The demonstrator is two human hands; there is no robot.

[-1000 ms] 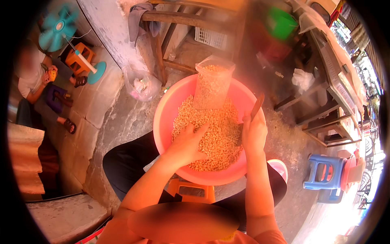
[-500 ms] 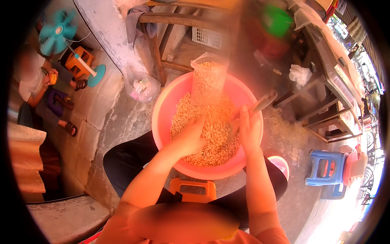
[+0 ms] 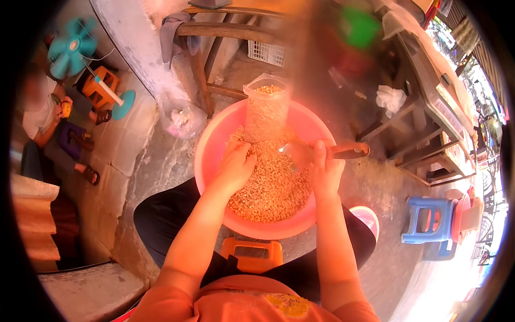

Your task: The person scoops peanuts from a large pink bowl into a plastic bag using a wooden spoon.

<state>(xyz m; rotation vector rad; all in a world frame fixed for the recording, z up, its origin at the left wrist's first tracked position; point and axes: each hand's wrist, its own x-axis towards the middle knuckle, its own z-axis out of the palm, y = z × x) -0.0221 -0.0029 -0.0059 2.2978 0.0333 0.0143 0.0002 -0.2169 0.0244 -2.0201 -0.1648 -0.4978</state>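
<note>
One scoop (image 3: 348, 151) with a brown handle is held in the right hand (image 3: 327, 169) above the right side of the pink basin (image 3: 209, 150), its metal head over the loose yellow kernels (image 3: 271, 193) inside. The left hand (image 3: 235, 165) is over the basin's left part, its fingers bent, and whether they grip kernels I cannot tell. A filled clear bag (image 3: 266, 114) stands in the basin's far part

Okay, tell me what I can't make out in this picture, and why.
- Floor of the pink tub: head view, covered by grains.
- Whether the left hand holds any grains: head view, its back hides the palm.
- Full grip of the right hand on the scoop's handle: head view, partly hidden by the hand itself.
- Green bucket's details: head view, blurred.
</note>
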